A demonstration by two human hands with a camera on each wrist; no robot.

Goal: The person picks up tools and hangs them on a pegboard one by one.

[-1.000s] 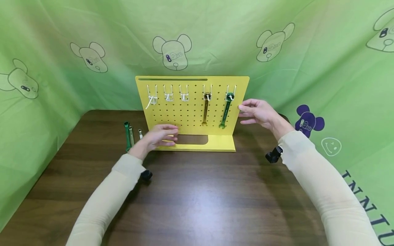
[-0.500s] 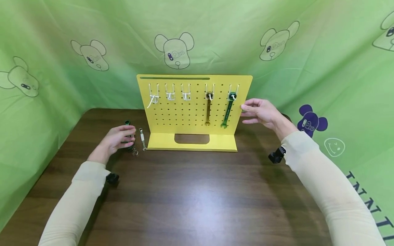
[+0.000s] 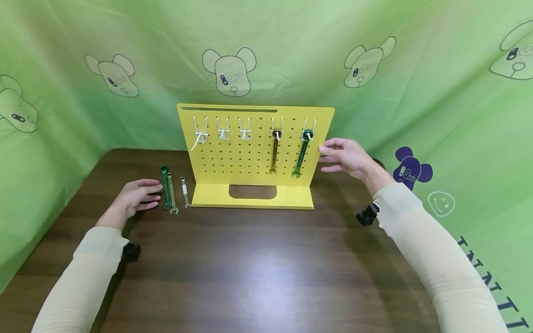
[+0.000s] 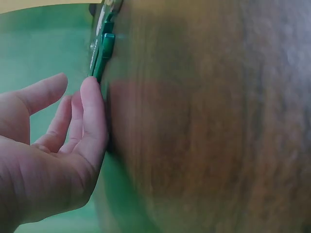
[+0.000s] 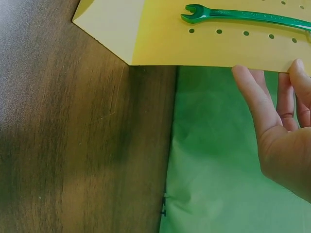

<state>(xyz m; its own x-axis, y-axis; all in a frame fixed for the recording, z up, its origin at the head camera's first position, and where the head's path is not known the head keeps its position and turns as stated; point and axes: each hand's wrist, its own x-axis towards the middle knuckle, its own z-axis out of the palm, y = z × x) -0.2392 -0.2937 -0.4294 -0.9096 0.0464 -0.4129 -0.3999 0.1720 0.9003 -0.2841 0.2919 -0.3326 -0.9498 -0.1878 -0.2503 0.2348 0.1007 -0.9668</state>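
Note:
A yellow pegboard [image 3: 250,162] stands upright on the table. My right hand [image 3: 343,158] holds its right edge, thumb in front and other fingertips partly hidden behind the board. From its hooks hang a brown-gold wrench [image 3: 275,155] and a green wrench [image 3: 301,155], the latter also visible in the right wrist view [image 5: 243,15]. To the board's left lie a green wrench [image 3: 165,187], a dull metal wrench [image 3: 171,193] and a smaller wrench [image 3: 185,192] with a white band. Just left of them is my left hand [image 3: 135,199], fingers loosely bent, fingertips close to the green wrench.
Three white wire hooks [image 3: 223,131] on the board's left half carry no wrench; a white tie dangles at the leftmost. The brown wooden table [image 3: 233,259] extends in front. A green printed cloth [image 3: 283,60] hangs behind and along both sides.
My left hand has moved left from in front of the board, past the loose wrenches, to their left side. The right hand stays at the board's edge.

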